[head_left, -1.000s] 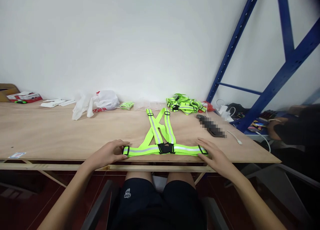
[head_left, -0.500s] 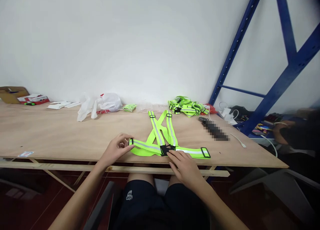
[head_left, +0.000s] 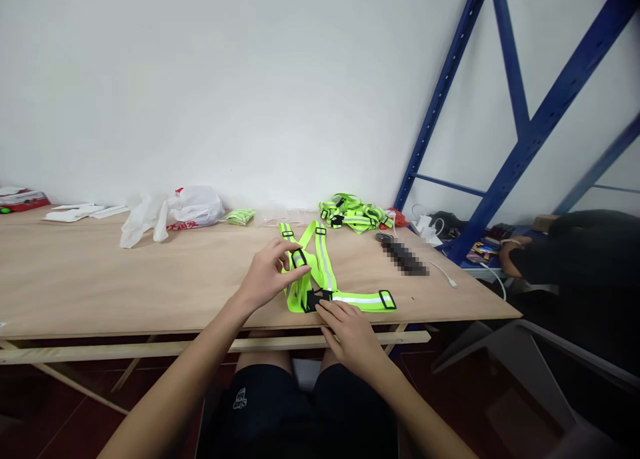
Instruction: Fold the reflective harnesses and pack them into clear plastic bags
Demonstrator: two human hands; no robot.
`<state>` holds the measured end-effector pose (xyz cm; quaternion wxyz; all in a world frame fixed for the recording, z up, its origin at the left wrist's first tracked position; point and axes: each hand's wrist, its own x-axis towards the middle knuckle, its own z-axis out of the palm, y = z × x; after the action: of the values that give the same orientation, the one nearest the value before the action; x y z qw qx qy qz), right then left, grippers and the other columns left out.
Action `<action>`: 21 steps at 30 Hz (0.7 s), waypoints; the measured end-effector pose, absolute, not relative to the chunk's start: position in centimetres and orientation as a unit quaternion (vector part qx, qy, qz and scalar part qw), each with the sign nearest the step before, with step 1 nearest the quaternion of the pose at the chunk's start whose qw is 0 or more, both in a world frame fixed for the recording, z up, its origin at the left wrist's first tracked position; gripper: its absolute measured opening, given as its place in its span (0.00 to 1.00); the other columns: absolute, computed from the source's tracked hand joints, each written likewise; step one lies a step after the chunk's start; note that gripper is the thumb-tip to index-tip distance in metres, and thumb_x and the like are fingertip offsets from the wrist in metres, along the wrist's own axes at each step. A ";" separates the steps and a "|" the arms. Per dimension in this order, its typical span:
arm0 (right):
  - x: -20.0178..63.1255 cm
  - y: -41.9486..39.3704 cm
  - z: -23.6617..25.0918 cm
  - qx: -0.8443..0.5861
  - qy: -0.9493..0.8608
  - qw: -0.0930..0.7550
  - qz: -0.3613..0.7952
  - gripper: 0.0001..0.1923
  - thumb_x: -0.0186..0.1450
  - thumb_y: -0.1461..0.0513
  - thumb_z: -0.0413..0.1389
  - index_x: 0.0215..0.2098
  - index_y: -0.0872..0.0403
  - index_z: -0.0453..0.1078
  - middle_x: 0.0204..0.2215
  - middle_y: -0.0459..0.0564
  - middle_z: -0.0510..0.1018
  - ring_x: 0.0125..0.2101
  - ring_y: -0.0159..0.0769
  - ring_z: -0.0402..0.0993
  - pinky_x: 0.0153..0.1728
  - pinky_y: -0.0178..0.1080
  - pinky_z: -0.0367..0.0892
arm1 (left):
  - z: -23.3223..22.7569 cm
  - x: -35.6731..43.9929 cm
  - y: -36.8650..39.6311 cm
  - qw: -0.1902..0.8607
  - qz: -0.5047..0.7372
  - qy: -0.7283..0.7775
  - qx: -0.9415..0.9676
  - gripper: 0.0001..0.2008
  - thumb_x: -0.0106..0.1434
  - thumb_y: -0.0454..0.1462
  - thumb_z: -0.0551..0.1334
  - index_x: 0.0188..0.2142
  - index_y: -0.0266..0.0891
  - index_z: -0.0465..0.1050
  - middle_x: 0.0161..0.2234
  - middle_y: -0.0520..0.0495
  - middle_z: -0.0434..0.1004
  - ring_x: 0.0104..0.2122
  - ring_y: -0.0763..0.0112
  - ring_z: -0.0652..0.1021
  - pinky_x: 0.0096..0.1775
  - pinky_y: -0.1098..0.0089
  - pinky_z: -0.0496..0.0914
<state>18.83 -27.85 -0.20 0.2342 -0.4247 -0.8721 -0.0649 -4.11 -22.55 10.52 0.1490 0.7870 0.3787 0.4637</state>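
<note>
Lying near the front edge of the wooden counter (head_left: 125, 279): one neon-yellow reflective strap vest (head_left: 325, 272). Left hand (head_left: 270, 272), fingers pinched on its folded-over belt end with black slider. Right hand (head_left: 347, 326), fingers pressed flat beside the black centre buckle (head_left: 314, 299), apparently gripping nothing. Further vests (head_left: 353, 212) heaped behind.

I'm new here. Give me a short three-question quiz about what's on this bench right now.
1. True or false: the left hand pinches one end of the reflective harness, folded toward its middle.
2. What does the right hand press on?
3. The heap of harnesses lies: A near edge, B by the wall, C on the floor.

Key: 1 true. 2 The black buckle. 3 B.
</note>
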 end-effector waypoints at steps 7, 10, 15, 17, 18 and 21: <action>18.7 -28.1 -0.3 -0.434 -0.865 0.243 -0.063 0.22 0.68 0.66 0.53 0.60 0.55 0.69 0.57 0.56 0.76 0.54 0.48 0.71 0.53 0.51 0.68 | 14.3 -3.6 -22.6 0.237 0.279 0.363 0.857 0.22 0.58 0.48 0.69 0.49 0.40 0.76 0.43 0.45 0.78 0.33 0.67 0.76 0.37 0.67 0.71; 18.6 -28.2 -0.4 -0.435 -0.863 0.247 -0.062 0.22 0.67 0.66 0.53 0.59 0.53 0.69 0.57 0.56 0.76 0.54 0.47 0.71 0.53 0.51 0.68 | 15.2 -4.7 -22.8 0.275 0.270 0.379 0.842 0.23 0.57 0.47 0.70 0.49 0.41 0.76 0.41 0.47 0.79 0.33 0.66 0.76 0.35 0.68 0.71; 18.6 -28.2 -0.4 -0.438 -0.862 0.249 -0.055 0.22 0.67 0.66 0.54 0.59 0.54 0.70 0.56 0.56 0.76 0.54 0.47 0.71 0.53 0.51 0.68 | 14.8 -5.8 -23.0 0.276 0.308 0.420 0.808 0.24 0.57 0.47 0.70 0.50 0.40 0.77 0.34 0.48 0.79 0.31 0.66 0.76 0.34 0.68 0.69; 18.6 -28.2 -0.4 -0.439 -0.863 0.245 -0.051 0.22 0.67 0.66 0.54 0.59 0.54 0.69 0.57 0.56 0.76 0.54 0.48 0.71 0.54 0.51 0.68 | 14.1 -5.5 -22.9 0.293 0.350 0.426 0.782 0.24 0.56 0.48 0.70 0.49 0.38 0.77 0.33 0.47 0.79 0.31 0.66 0.76 0.34 0.68 0.70; 18.6 -28.2 -0.3 -0.440 -0.863 0.244 -0.050 0.23 0.67 0.66 0.54 0.60 0.54 0.69 0.57 0.56 0.75 0.54 0.48 0.71 0.54 0.51 0.68 | 13.8 -5.3 -22.8 0.299 0.376 0.424 0.768 0.24 0.55 0.48 0.70 0.48 0.38 0.77 0.35 0.46 0.79 0.31 0.67 0.76 0.34 0.68 0.70; 18.6 -28.3 -0.2 -0.441 -0.863 0.241 -0.044 0.23 0.67 0.66 0.54 0.60 0.55 0.68 0.58 0.56 0.75 0.55 0.49 0.70 0.54 0.53 0.67 | 12.8 -4.0 -22.6 0.305 0.450 0.417 0.728 0.24 0.55 0.47 0.70 0.48 0.36 0.76 0.38 0.44 0.80 0.29 0.69 0.75 0.33 0.68 0.70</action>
<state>18.64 -28.33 -0.21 0.2413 -0.4411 -0.8633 -0.0442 -4.00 -22.57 12.77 0.3054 0.7281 0.4171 0.4502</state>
